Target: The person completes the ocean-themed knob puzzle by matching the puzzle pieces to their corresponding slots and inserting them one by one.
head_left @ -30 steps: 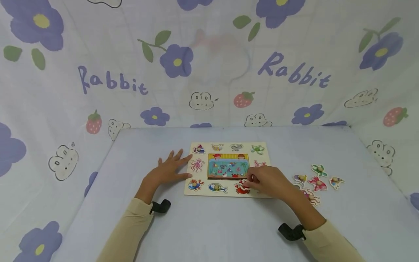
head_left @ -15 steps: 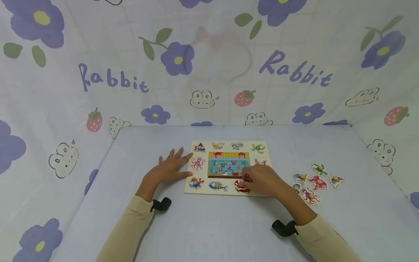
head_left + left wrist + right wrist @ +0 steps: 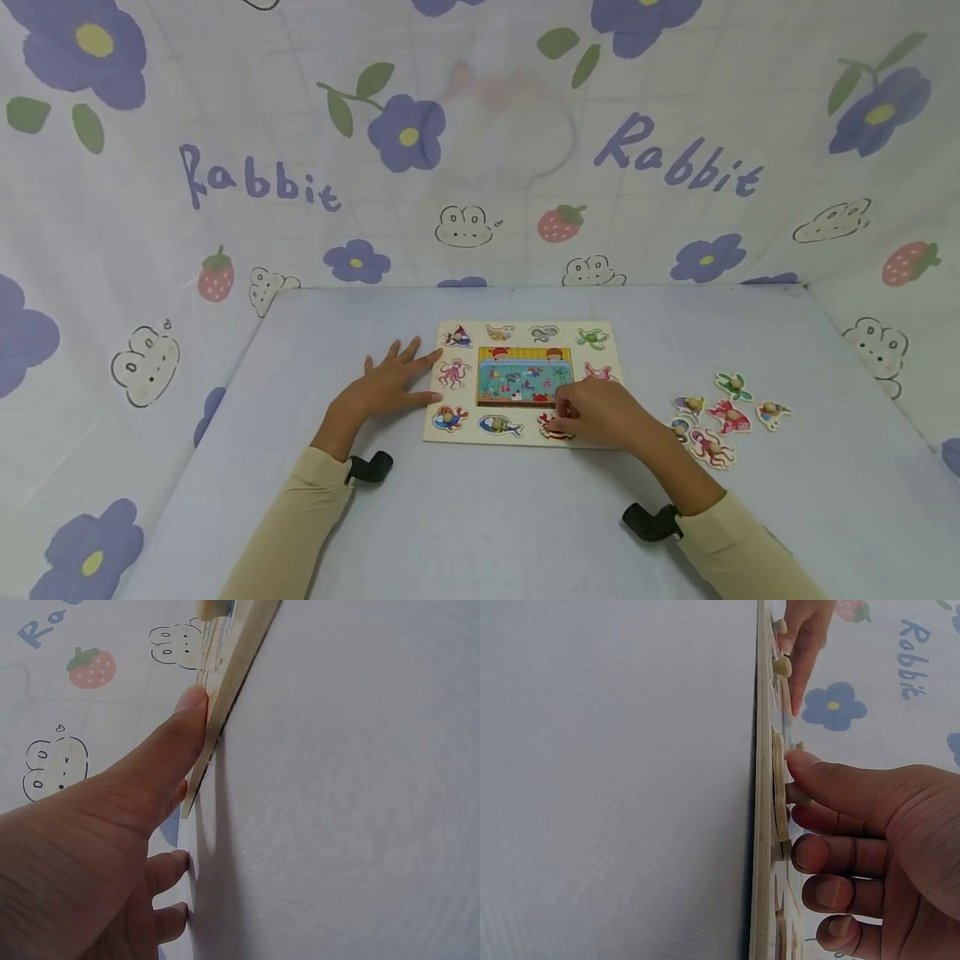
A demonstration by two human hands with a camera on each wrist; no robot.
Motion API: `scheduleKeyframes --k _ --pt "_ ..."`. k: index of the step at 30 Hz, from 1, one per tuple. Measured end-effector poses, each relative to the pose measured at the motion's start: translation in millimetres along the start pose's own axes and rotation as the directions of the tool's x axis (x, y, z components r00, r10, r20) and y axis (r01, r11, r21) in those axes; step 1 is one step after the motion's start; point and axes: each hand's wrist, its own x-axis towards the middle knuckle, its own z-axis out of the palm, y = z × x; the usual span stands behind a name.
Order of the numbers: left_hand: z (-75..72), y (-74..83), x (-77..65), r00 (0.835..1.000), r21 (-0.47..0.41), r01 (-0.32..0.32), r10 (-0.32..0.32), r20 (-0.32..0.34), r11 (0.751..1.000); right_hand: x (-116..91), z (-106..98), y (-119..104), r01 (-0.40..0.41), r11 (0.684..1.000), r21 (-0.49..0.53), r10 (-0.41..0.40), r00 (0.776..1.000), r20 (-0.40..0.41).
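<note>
A wooden knob puzzle board [image 3: 472,400] with sea animals round an aquarium picture lies on the table. My left hand [image 3: 386,387] has its fingers spread at the board's left side; in the left wrist view the thumb [image 3: 191,701] touches the board's edge. My right hand [image 3: 603,408] pinches the knob of a red crab piece [image 3: 553,427] over the crab spot at the front. In the right wrist view the piece [image 3: 780,787] lies nearly flat against the board; whether it is fully seated, I cannot tell. The right hand hides the board's front right corner.
Several loose knobbed pieces lie right of the board, among them a green turtle [image 3: 733,386], a pink starfish [image 3: 727,417] and a pink octopus [image 3: 711,450]. A blue fish [image 3: 498,426] sits on the board. Behind the table hangs a printed curtain [image 3: 510,167].
My right hand has moved slightly left with the crab piece and lowered it onto its spot, then stayed almost still. The left hand keeps its place at the board.
</note>
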Motion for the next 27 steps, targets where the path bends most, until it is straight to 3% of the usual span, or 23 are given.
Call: scheduleKeyframes --k 27 --pt "-1.8 4.7 -1.2 1.000 0.006 0.006 -0.006 0.012 1.000 -2.0 1.5 -2.5 0.001 1.000 -0.017 0.000 1.000 0.017"
